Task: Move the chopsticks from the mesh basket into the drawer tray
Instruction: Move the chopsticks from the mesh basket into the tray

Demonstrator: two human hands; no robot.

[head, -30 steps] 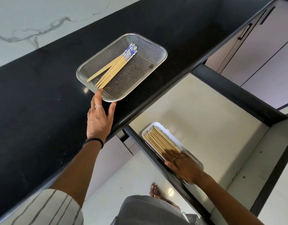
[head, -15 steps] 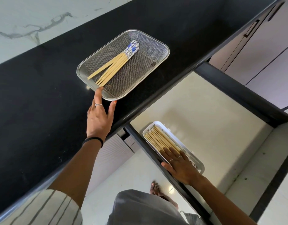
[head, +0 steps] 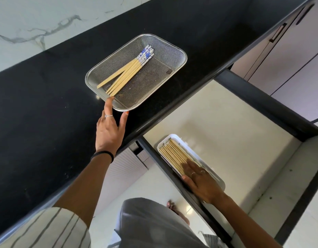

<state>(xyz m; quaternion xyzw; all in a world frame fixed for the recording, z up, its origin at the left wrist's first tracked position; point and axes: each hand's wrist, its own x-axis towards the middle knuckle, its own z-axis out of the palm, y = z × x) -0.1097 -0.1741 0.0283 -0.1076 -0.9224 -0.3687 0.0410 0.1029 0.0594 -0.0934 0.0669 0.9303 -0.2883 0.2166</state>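
A steel mesh basket sits on the black countertop, holding several bamboo chopsticks with blue-and-white patterned ends. My left hand rests at the basket's near corner, index finger on the rim and thumb under the edge, fingers apart. In the open drawer below lies a white tray filled with a row of plain bamboo chopsticks. My right hand lies flat on the near half of that tray, fingers spread over the chopsticks and covering their near ends.
The black countertop runs diagonally, backed by a white marble wall. The open drawer has a cream floor and dark side rails. Pale cabinet fronts with dark handles stand at upper right. A bare foot shows on the tiled floor below.
My right hand has slid slightly further along the tray's chopsticks. My left hand keeps its place at the basket's corner. The camera has shifted a little.
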